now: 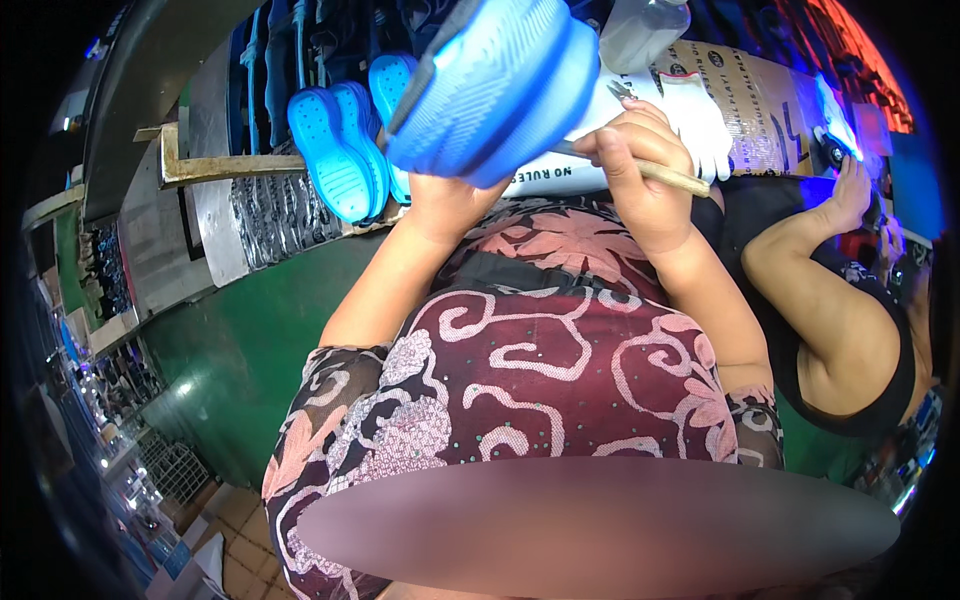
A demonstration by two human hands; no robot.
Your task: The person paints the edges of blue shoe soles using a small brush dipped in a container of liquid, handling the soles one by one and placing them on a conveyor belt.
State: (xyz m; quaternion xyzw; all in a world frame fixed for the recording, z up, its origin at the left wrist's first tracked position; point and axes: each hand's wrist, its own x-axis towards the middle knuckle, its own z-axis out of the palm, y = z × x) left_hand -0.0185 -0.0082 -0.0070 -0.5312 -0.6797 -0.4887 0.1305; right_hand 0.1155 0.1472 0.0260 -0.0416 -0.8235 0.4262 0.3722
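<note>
A blue shoe (500,90) with a ribbed, wavy side is held up in front of me, over the far edge of my lap. Beneath it my left hand (445,210) grips it, the fingers mostly hidden by the shoe. My right hand (645,165) is closed round a slim tool with a pale wooden handle (675,180). The thin end of that tool points at the shoe's right side; its tip cannot be made out. By the right fingers, a small dark pointed metal piece (620,90) shows against white material. Bright blue soles (335,160) with small holes lie left of the shoe.
Behind the hands are a clear plastic bottle (645,28) and brown printed wrapping (775,115). A metal frame bar (235,168) juts in from the left, above black plastic-wrapped material (285,215). At the right, another person's arm (835,270) reaches toward a brightly lit spot.
</note>
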